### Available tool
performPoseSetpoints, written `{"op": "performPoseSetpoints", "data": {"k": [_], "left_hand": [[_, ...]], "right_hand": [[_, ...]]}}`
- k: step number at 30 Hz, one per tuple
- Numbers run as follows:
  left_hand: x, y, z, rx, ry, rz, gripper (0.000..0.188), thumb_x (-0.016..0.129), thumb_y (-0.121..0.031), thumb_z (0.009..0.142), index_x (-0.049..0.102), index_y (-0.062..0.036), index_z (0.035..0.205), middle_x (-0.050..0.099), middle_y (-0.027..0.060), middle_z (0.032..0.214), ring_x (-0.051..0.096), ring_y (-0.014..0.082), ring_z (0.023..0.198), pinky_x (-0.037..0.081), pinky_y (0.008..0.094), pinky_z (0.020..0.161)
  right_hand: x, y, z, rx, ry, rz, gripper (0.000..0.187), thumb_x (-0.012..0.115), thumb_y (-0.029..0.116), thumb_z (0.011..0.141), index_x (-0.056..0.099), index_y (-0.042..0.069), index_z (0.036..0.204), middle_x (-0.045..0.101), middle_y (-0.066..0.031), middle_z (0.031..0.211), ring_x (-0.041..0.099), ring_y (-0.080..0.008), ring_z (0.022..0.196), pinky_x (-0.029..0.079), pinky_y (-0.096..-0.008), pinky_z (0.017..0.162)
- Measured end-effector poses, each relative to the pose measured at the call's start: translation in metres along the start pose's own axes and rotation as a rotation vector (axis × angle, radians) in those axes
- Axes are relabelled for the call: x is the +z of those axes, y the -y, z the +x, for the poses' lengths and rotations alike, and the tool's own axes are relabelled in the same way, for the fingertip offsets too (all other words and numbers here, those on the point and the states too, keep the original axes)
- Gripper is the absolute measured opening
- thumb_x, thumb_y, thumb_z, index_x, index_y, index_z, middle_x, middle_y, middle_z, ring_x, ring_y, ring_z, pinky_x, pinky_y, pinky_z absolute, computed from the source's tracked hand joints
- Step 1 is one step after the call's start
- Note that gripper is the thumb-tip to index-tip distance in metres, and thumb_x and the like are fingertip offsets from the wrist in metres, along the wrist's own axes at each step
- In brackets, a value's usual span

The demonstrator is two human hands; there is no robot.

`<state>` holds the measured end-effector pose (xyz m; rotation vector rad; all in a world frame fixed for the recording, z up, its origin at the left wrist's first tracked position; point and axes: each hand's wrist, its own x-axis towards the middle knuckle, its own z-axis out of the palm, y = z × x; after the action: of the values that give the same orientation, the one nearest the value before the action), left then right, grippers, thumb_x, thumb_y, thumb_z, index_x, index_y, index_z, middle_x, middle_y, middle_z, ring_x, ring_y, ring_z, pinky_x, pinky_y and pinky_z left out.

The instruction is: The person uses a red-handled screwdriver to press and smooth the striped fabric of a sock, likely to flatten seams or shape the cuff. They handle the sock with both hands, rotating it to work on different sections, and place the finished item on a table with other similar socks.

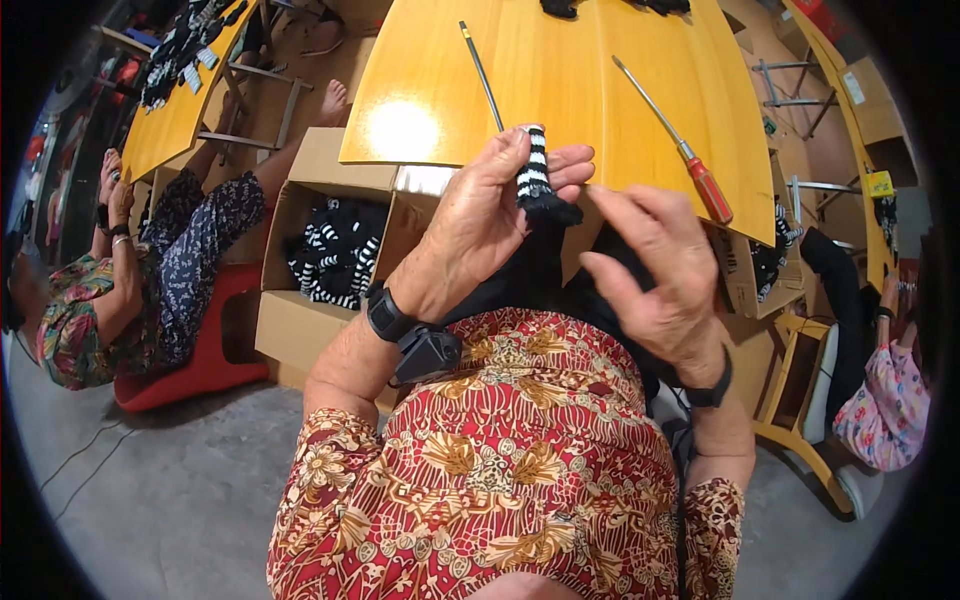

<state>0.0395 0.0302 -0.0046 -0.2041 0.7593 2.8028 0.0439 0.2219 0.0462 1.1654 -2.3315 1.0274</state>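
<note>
My left hand (pixel 478 205), palm up, grips a small knitted tube (pixel 535 165) between thumb and fingers. The tube has black and white stripes and a fuzzy black end that points toward me. My right hand (pixel 655 265) is just to its right, thumb and fingers apart, with nothing in it. From behind my left hand a thin metal rod (pixel 482 75) with a yellow band runs away over the table; I cannot tell whether the hand holds it. A screwdriver (pixel 688 155) with a red handle lies on the table, beyond my right hand.
The wooden table (pixel 560 60) is in front of me, with black pieces (pixel 615 6) at its far edge. Striped knitted pieces fill a cardboard box (pixel 325 155) at left; another box (pixel 745 270) is at right. People sit at both sides, one on a red chair (pixel 190 345).
</note>
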Motion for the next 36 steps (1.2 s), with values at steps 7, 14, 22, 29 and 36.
{"op": "performPoseSetpoints", "data": {"k": [7, 14, 22, 29, 36], "left_hand": [[0.003, 0.002, -0.001, -0.028, 0.016, 0.179, 0.043, 0.051, -0.032, 0.098, 0.04, -0.0103, 0.133, 0.06, 0.0116, 0.115, 0.061, 0.0199, 0.102, 0.052, 0.0344, 0.088], [-0.004, 0.004, -0.007, 0.377, -0.02, 0.886, 0.045, 0.066, -0.021, 0.09, 0.05, -0.0041, 0.128, 0.06, 0.0046, 0.104, 0.059, 0.0096, 0.092, 0.05, 0.0251, 0.08], [-0.001, 0.004, 0.0, 0.393, -0.063, 0.869, 0.024, 0.068, -0.012, 0.087, 0.063, -0.0003, 0.108, 0.064, 0.0006, 0.077, 0.059, 0.0065, 0.07, 0.049, 0.022, 0.064], [0.014, -0.003, -0.009, 0.316, 0.084, 0.745, 0.019, 0.061, -0.014, 0.092, 0.062, 0.0007, 0.104, 0.065, 0.0034, 0.092, 0.06, 0.008, 0.079, 0.05, 0.0224, 0.074], [0.008, -0.001, 0.002, 0.368, 0.002, 1.06, 0.019, 0.063, -0.012, 0.091, 0.062, 0.0017, 0.104, 0.066, 0.0034, 0.086, 0.061, 0.0086, 0.077, 0.051, 0.0232, 0.071]], "right_hand": [[0.03, -0.02, 0.012, 0.242, -0.088, 0.24, 0.017, 0.069, 0.003, 0.075, 0.062, 0.002, 0.09, 0.061, -0.0082, 0.084, 0.059, -0.0204, 0.073, 0.048, -0.031, 0.065], [0.034, -0.041, 0.006, 0.622, -0.094, 0.522, 0.014, 0.069, 0.013, 0.085, 0.06, 0.004, 0.081, 0.056, 0.0032, 0.067, 0.05, -0.0034, 0.062, 0.041, -0.0195, 0.058], [0.036, -0.036, 0.011, 0.647, -0.091, 0.784, 0.01, 0.07, 0.01, 0.085, 0.062, 0.004, 0.087, 0.059, 0.0056, 0.075, 0.05, -0.0013, 0.066, 0.042, -0.0178, 0.06], [0.033, -0.044, 0.011, 0.586, -0.215, 0.934, 0.011, 0.065, 0.004, 0.086, 0.063, 0.002, 0.097, 0.065, 0.0009, 0.087, 0.058, -0.0051, 0.079, 0.047, -0.0192, 0.073], [0.027, -0.048, 0.011, 0.583, -0.037, 0.888, 0.011, 0.064, 0.004, 0.087, 0.063, 0.001, 0.097, 0.064, 0.0006, 0.087, 0.058, -0.0051, 0.081, 0.048, -0.0206, 0.076]]}}
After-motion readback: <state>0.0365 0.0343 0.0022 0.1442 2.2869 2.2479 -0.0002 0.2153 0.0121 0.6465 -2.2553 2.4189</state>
